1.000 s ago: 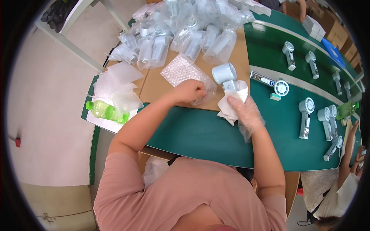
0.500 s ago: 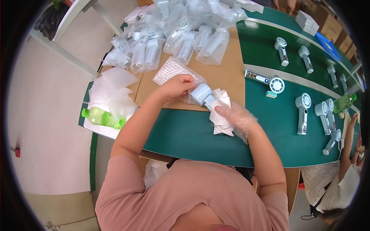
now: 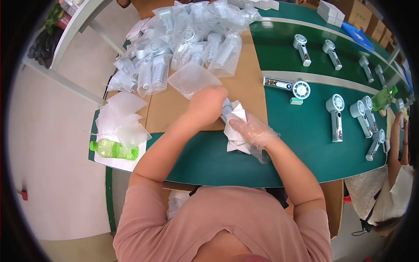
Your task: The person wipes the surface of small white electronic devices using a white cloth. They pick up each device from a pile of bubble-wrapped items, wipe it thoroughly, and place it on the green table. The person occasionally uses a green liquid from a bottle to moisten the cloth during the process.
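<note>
My right hand (image 3: 253, 130), in a clear plastic glove, grips a pale blue handheld fan (image 3: 225, 107) through a crumpled white cloth or paper (image 3: 236, 131). Most of the fan is covered by the cloth and my left hand. Curled over the fan's head end, my bare left hand (image 3: 207, 106) is closed on the mouth of a clear bubble-wrap bag (image 3: 192, 79). The bag stretches flat beyond the knuckles, over the cardboard. How far the fan's head sits inside the bag is hidden behind my left hand.
Bagged fans (image 3: 179, 41) are heaped on the cardboard sheet (image 3: 170, 113). Empty bubble bags (image 3: 120, 113) and a green-capped bottle (image 3: 114, 149) lie at left. Several unbagged fans (image 3: 336, 115) rest on the green table at right. A co-worker's arm (image 3: 394, 146) shows at far right.
My left hand has moved over the fan's head, now hiding it. The bag lies further out, past the hand. The whole view has shifted slightly.
</note>
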